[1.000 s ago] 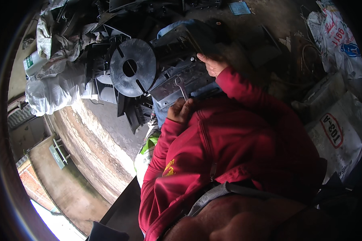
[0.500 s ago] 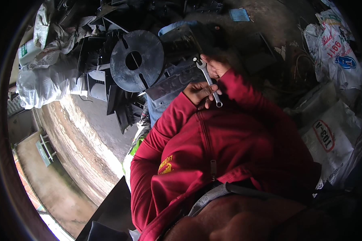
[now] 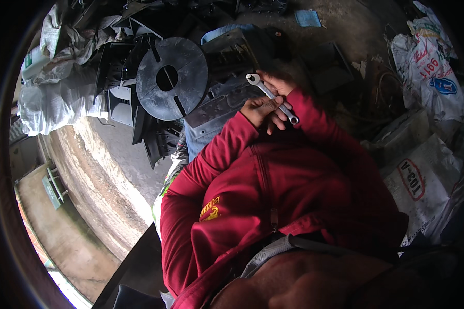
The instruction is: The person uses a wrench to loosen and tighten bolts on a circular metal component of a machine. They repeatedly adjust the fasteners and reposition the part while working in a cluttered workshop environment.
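Observation:
A silver combination wrench [image 3: 269, 93] lies diagonally across my two hands. Its open jaw is at the upper left and its ring end at the lower right. My left hand [image 3: 260, 111] is closed on the shaft, thumb on top, the other fingers curled below. Beyond it, my right hand [image 3: 277, 82] is curled close against the wrench, its fingertips near the open jaw; the wrench partly hides what those fingers hold. A tiny pale spot shows at the jaw, too small to name. Left of my hands is a dark round slotted plate [image 3: 144, 85], beside a flat dark metal piece [image 3: 216, 109].
Several black metal brackets [image 3: 150, 129] crowd the left. Beyond them sit clear plastic wrapping [image 3: 56, 103] and a pale container [image 3: 33, 64]. White printed sacks [image 3: 420, 67] stand at the right. A blue sheet [image 3: 308, 18] lies on the floor at the far side.
The wrench has swung about its jaw end, its ring end moving right and away from me. My left hand has shifted slightly right and away with it; my right hand stays nearly in place.

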A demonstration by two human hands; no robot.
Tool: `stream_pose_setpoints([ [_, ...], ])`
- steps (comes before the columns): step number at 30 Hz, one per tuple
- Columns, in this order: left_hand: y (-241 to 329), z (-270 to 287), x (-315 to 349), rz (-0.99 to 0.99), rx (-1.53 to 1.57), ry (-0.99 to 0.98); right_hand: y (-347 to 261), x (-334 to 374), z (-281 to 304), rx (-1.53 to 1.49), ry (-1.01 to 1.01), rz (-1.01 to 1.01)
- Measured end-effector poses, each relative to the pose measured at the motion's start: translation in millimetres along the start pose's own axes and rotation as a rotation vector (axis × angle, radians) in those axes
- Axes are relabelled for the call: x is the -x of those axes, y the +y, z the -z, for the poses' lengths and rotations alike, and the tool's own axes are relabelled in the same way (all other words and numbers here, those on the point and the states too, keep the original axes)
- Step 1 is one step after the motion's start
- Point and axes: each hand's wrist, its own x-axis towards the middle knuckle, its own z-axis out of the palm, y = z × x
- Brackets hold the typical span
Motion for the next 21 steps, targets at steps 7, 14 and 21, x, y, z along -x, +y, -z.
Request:
stream_pose_setpoints([
  [7,6,-14,-3,0.033,0.156,0.115,-16,13,-3,0.106,0.019,0.056],
  [14,14,-18,-9,0.005,0.262,0.18,-46,47,-22,-0.155,-0.043,-0.131],
  [21,23,25,32,0.069,-0.049,0.234,-21,26,-9,-0.179,0.011,-0.103],
])
